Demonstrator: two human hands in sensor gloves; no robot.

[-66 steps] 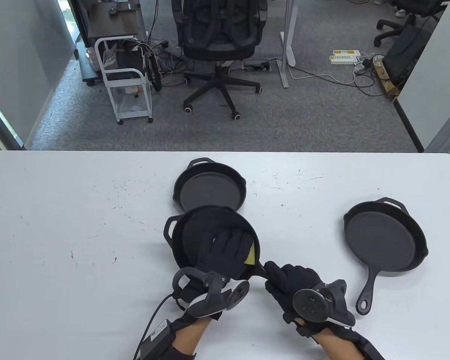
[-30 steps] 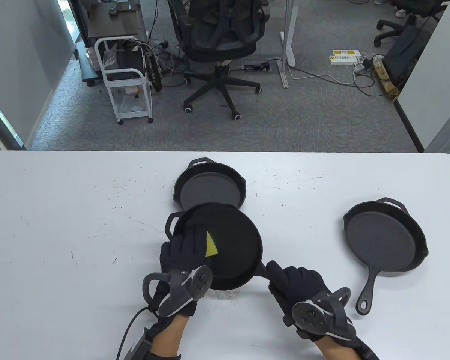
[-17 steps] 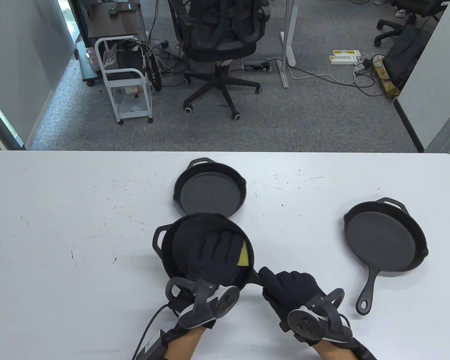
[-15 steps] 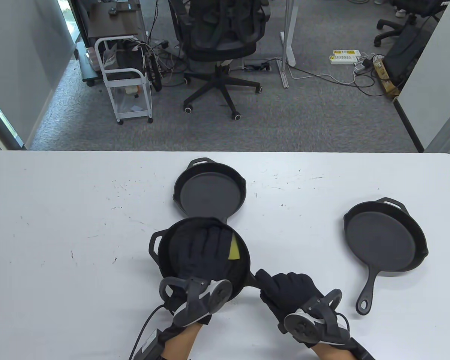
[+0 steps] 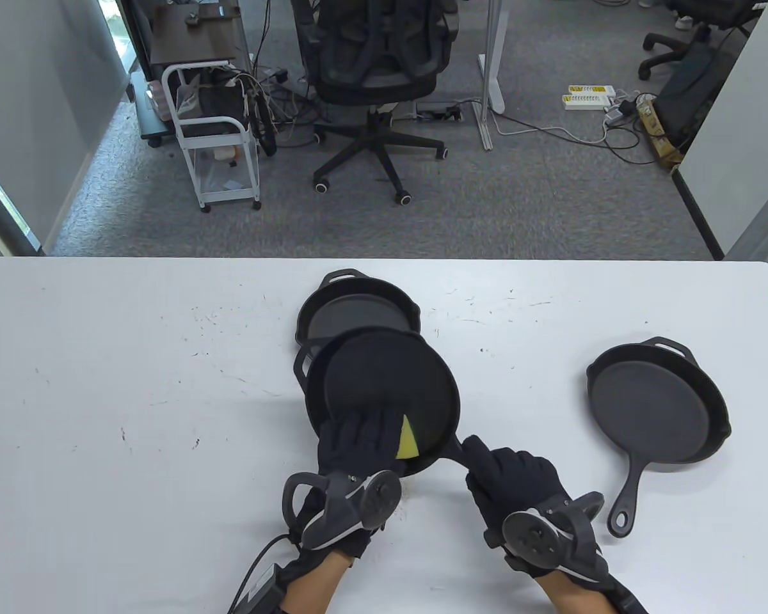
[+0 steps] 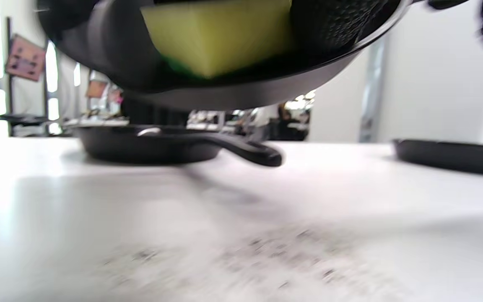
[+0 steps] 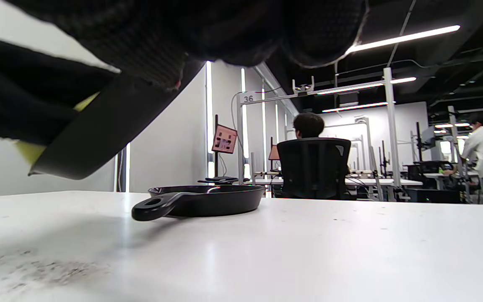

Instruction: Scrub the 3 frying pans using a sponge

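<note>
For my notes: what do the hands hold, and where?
Right hand: black cast-iron frying pan, by its handle. Left hand: yellow sponge inside it.

Three black cast-iron pans: the lifted pan (image 5: 384,384) hangs tilted above the table, overlapping the far pan (image 5: 357,307). The third pan (image 5: 656,416) lies flat well right of it. A yellow sponge (image 5: 408,441) sits against its near inner rim.
</note>
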